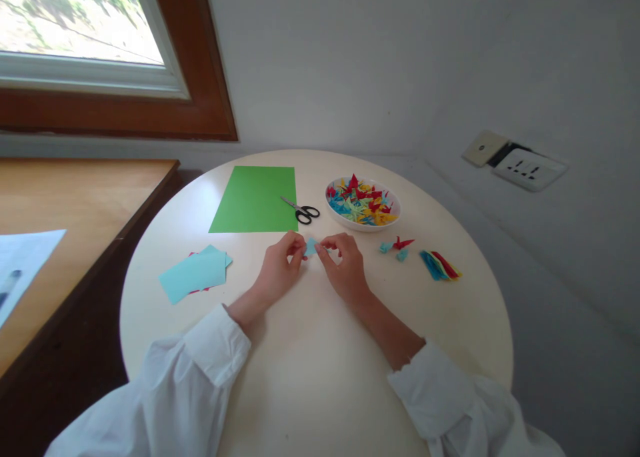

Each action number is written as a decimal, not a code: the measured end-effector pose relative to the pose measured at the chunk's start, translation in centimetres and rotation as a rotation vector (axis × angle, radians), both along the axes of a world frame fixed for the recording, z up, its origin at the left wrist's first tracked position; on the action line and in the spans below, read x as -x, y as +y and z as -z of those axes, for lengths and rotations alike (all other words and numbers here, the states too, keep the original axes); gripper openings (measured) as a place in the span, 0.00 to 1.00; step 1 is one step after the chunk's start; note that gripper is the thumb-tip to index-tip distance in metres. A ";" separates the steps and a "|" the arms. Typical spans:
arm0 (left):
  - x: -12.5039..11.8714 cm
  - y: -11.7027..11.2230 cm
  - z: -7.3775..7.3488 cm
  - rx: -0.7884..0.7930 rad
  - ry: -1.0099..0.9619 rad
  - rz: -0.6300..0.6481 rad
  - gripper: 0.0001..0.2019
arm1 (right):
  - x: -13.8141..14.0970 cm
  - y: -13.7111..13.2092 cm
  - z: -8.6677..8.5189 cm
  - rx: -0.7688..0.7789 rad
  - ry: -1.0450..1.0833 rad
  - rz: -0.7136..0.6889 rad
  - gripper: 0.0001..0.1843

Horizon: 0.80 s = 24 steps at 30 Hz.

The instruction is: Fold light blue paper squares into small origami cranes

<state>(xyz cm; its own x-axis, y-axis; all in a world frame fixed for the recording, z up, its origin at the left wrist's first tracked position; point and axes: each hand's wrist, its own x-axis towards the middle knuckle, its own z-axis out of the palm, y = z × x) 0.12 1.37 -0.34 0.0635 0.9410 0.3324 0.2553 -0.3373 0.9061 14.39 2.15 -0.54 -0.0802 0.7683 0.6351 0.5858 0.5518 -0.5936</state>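
Note:
Between my two hands is a small piece of folded light blue paper (pixel 311 247), held just above the table. My left hand (pixel 284 260) pinches its left edge between thumb and fingers. On the other side, my right hand (pixel 344 260) grips the right edge in the same way. The fingers cover part of the paper, so its full shape is hidden. Just beyond my hands lie black-handled scissors (pixel 306 213), partly resting on a green sheet (pixel 255 200).
A white bowl (pixel 363 227) of colourful paper cranes stands at the back right. Nearer are a red crane (pixel 401 243), small light blue folded pieces (pixel 402 255) and a fan of coloured strips (pixel 439 266). Light blue sheets (pixel 197 273) lie left on the round table (pixel 320 377).

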 end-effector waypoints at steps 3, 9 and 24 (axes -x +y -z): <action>-0.1 -0.1 -0.3 -0.020 0.030 -0.001 0.02 | 0.0 0.0 0.0 -0.016 -0.022 -0.032 0.07; 0.0 -0.1 -0.2 -0.062 0.073 -0.057 0.04 | 0.1 -0.1 0.0 -0.021 -0.030 -0.094 0.06; 0.1 0.0 -0.2 -0.028 0.071 -0.039 0.06 | 0.0 -0.1 -0.1 -0.017 -0.017 -0.083 0.05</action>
<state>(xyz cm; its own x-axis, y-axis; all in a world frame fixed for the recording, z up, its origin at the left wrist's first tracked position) 0.05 1.38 -0.19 0.0518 0.9335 0.3547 0.3322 -0.3511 0.8754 14.34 2.06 -0.49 -0.1536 0.7476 0.6461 0.5475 0.6087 -0.5742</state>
